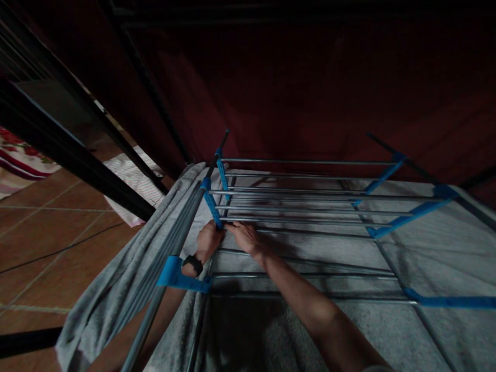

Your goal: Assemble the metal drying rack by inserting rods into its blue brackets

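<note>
A rack of grey metal rods and blue plastic brackets stands on a grey blanket [333,330]. My left hand [209,238], with a black watch [192,265] on its wrist, is closed around the lower end of a blue bracket [211,206] on the rack's left side. Just right of it, my right hand [243,235] has its fingers bent over the left end of a metal rod [318,233], close to that bracket. The fingertips of both hands nearly meet, and the joint between them is partly hidden.
Nearer me, another blue bracket [174,274] juts out beside my left forearm. More blue brackets [399,219] hold the rods at the right. A dark red panel [302,93] rises behind the rack. Dark frame bars [73,155] and a tiled floor [42,232] lie to the left.
</note>
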`<state>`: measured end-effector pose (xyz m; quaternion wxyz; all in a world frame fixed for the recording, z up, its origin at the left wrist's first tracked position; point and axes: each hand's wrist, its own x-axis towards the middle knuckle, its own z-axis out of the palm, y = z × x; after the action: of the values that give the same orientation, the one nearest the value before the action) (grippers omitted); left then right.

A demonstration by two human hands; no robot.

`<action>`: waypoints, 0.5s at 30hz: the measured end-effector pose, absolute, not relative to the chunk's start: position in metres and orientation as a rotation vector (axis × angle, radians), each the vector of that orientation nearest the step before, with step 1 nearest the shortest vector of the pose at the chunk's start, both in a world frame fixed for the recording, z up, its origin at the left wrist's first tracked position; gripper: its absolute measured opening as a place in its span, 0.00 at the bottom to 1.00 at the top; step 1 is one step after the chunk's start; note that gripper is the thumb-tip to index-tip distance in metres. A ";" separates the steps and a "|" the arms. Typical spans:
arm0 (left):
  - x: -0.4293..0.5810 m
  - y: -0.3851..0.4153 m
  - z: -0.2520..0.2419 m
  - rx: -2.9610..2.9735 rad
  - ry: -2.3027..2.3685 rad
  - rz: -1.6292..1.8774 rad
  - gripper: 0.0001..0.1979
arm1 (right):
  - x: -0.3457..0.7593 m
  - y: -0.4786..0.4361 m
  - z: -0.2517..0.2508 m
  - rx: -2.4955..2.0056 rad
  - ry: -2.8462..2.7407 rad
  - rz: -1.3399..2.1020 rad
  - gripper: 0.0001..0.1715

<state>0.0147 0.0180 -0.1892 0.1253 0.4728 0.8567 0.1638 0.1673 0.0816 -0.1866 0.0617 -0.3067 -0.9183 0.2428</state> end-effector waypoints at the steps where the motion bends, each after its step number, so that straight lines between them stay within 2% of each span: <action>1: 0.015 0.018 -0.189 1.380 2.508 0.440 0.16 | 0.167 0.082 -0.187 -0.930 -2.774 0.750 0.32; 8: 0.021 0.017 -0.182 1.391 2.540 0.273 0.16 | 0.164 0.083 -0.192 -0.944 -2.753 0.778 0.36; 15: 0.023 0.018 -0.185 1.362 2.558 0.262 0.17 | 0.161 0.086 -0.195 -0.858 -2.692 0.759 0.30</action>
<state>0.0226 0.0182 -0.1847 0.1157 0.4650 0.8732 0.0893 0.1607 0.0858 -0.1948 0.1076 -0.2915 -0.9148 0.2581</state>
